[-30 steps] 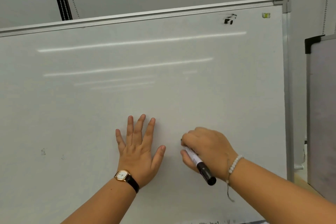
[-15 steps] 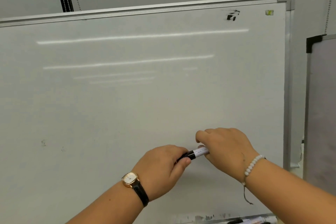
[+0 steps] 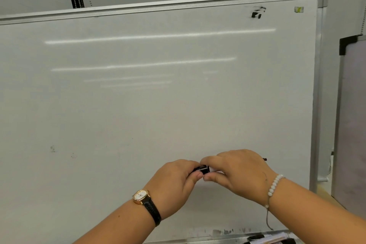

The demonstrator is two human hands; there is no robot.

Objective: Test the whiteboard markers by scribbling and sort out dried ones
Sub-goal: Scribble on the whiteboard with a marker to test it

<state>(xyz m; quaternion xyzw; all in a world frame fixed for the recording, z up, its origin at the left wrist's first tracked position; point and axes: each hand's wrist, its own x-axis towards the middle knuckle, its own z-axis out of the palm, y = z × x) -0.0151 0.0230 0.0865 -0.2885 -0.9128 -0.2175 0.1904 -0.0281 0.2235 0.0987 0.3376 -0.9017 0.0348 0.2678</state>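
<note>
Both hands meet on one marker (image 3: pixel 205 169), held level in the air just in front of the lower right part of the whiteboard (image 3: pixel 158 115), not touching it. The left hand (image 3: pixel 176 176) pinches the black end between thumb and curled fingers; the right hand (image 3: pixel 239 172) wraps the barrel, and a dark tip pokes out past its far side. Gripping on either side of the joint like this suits pulling the cap straight along the barrel, though whether it is coming off or going on cannot be told.

Most of the whiteboard is bare: only a black smudge (image 3: pixel 257 13) near the top right corner and faint specks toward the left edge. That leaves plenty of room above and to the left of the hands for a scribble. To the right, the metal frame and a second board (image 3: pixel 352 125) stand close, so strokes are better made leftward. Along the bottom edge, the tray (image 3: pixel 221 238) holds more markers (image 3: pixel 257 236), only partly in view.
</note>
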